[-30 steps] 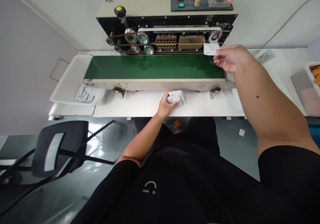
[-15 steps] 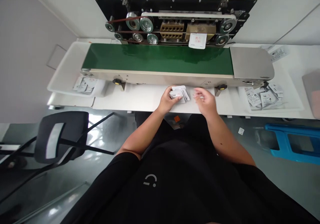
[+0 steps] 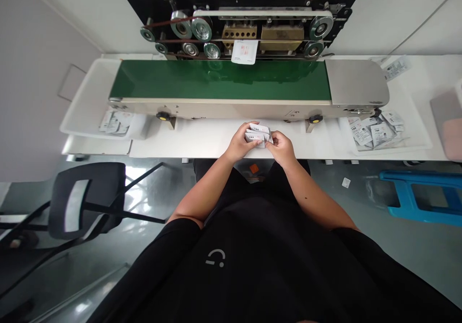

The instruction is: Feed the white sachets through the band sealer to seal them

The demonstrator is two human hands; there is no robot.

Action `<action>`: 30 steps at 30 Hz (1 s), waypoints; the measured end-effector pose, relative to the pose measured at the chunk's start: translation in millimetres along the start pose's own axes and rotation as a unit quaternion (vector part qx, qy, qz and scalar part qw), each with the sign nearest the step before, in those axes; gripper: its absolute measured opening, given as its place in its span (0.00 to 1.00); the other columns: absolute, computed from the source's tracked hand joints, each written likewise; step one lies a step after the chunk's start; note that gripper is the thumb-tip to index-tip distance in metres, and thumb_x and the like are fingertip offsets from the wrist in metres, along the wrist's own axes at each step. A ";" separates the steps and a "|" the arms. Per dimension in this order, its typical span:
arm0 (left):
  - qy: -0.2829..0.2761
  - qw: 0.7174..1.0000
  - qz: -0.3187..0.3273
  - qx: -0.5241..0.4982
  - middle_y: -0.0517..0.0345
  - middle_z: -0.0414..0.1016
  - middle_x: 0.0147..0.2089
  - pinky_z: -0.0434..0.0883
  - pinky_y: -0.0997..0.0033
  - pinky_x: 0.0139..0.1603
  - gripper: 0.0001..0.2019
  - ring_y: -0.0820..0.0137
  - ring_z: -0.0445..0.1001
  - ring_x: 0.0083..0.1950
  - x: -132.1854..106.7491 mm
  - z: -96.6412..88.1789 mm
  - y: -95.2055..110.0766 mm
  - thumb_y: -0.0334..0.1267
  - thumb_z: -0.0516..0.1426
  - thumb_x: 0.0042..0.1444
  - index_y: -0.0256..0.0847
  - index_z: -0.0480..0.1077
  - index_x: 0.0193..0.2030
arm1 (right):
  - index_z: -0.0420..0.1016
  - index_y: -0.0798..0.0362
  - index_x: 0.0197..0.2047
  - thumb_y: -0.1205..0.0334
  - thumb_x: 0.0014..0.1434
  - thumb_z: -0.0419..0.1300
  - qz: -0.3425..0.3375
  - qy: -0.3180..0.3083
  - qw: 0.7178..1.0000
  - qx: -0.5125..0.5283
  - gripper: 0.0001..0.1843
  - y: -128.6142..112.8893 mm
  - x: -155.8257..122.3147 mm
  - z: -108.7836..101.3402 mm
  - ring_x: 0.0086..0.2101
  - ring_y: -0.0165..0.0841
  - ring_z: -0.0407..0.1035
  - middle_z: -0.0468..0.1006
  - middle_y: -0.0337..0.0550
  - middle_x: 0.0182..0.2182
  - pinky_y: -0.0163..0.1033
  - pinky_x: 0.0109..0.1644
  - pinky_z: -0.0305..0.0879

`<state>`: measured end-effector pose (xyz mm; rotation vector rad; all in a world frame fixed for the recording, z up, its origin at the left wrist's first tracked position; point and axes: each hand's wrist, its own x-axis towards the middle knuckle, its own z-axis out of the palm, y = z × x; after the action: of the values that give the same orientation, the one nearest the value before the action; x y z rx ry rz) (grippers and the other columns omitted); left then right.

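Observation:
A small stack of white printed sachets (image 3: 257, 134) is held above the white table, in front of the machine. My left hand (image 3: 238, 143) is closed round the stack's left side, thumb across the front. On the right edge of the stack, my right hand (image 3: 281, 148) has its thumb and fingertips closed on the sachets; how many it pinches cannot be made out. Another white sachet (image 3: 244, 52) hangs in the band sealing machine (image 3: 277, 36), in front of the brass blocks and over the back edge of the green conveyor belt (image 3: 173, 80).
Sachets lie in a white bin (image 3: 77, 104) at the left and in a clear tray (image 3: 415, 140) at the right. A black chair (image 3: 96, 178) stands at the left, a blue stool (image 3: 400, 193) at the right. One sachet (image 3: 345, 182) lies on the floor.
My right hand has moved left from beside the stack and now grips its right edge. The sachet in the machine has travelled left. The view has shifted slightly.

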<state>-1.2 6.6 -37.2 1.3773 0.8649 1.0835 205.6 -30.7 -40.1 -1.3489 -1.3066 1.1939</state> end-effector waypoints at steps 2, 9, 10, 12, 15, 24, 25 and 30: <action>-0.004 1.000 -0.001 -0.008 0.45 0.80 0.60 0.77 0.58 0.63 0.38 0.55 0.80 0.61 -0.4 0.3 -1.3 0.54 0.75 0.52 0.44 0.73 0.67 | 0.78 0.52 0.47 0.41 0.58 0.72 -0.010 -0.026 0.999 0.030 0.25 -2.1 0.1 -1.6 0.44 0.36 0.77 0.82 0.45 0.43 0.40 0.52 0.76; 0.030 0.999 -0.026 0.020 0.47 0.83 0.58 0.77 0.55 0.63 0.34 0.56 0.81 0.58 -4.9 0.7 -8.3 0.53 0.76 0.50 0.43 0.77 0.61 | 0.83 0.54 0.46 0.36 0.57 0.73 0.018 -0.021 0.995 0.100 0.29 2.3 3.8 -7.8 0.39 0.36 0.77 0.83 0.46 0.40 0.42 0.47 0.78; 0.034 0.999 -0.029 0.026 0.47 0.83 0.58 0.77 0.55 0.63 0.34 0.56 0.81 0.58 -5.1 0.4 -9.0 0.53 0.76 0.51 0.43 0.77 0.61 | 0.83 0.54 0.46 0.37 0.56 0.74 0.022 0.003 0.995 0.094 0.28 3.1 3.8 -7.2 0.38 0.35 0.76 0.83 0.46 0.39 0.41 0.45 0.78; 0.042 0.998 -0.030 0.030 0.47 0.83 0.57 0.77 0.57 0.62 0.33 0.57 0.81 0.58 -4.7 -0.5 -10.7 0.52 0.76 0.51 0.43 0.77 0.61 | 0.83 0.53 0.47 0.39 0.54 0.76 0.026 0.041 0.995 0.082 0.28 3.4 3.4 -5.3 0.36 0.34 0.75 0.83 0.45 0.38 0.40 0.42 0.78; 0.052 0.998 -0.029 0.011 0.48 0.83 0.56 0.78 0.58 0.60 0.33 0.58 0.82 0.56 -2.9 -1.8 -14.5 0.53 0.76 0.50 0.43 0.76 0.59 | 0.84 0.53 0.46 0.38 0.56 0.74 0.022 0.043 0.994 0.095 0.27 0.3 1.0 -3.1 0.38 0.35 0.77 0.83 0.46 0.40 0.42 0.43 0.80; 0.112 0.991 -0.026 -0.068 0.50 0.84 0.53 0.80 0.61 0.54 0.37 0.62 0.84 0.52 2.5 -3.2 -21.0 0.59 0.76 0.47 0.44 0.71 0.58 | 0.82 0.53 0.43 0.41 0.65 0.70 -0.098 0.198 0.973 0.062 0.22 -66.0 13.8 -54.6 0.30 0.30 0.76 0.82 0.44 0.35 0.34 0.29 0.75; 0.116 0.990 -0.032 -0.074 0.51 0.84 0.52 0.80 0.61 0.53 0.38 0.62 0.84 0.51 3.1 -2.9 -20.5 0.58 0.77 0.46 0.43 0.71 0.57 | 0.81 0.55 0.42 0.43 0.67 0.69 -0.117 0.219 0.967 0.051 0.21 -81.5 22.4 -69.3 0.27 0.28 0.75 0.81 0.44 0.34 0.31 0.26 0.70; 0.126 0.986 -0.049 -0.096 0.52 0.84 0.51 0.80 0.63 0.53 0.39 0.63 0.84 0.50 5.2 -1.9 -18.3 0.58 0.78 0.43 0.43 0.72 0.56 | 0.75 0.62 0.45 0.61 0.75 0.60 -0.083 0.269 0.959 0.046 0.10 -144.8 82.9 -143.6 0.20 0.18 0.67 0.83 0.49 0.35 0.26 0.24 0.55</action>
<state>0.1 14.1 -54.8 1.0419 0.9729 1.2471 324.9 63.6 119.1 -1.3430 -0.9357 0.6939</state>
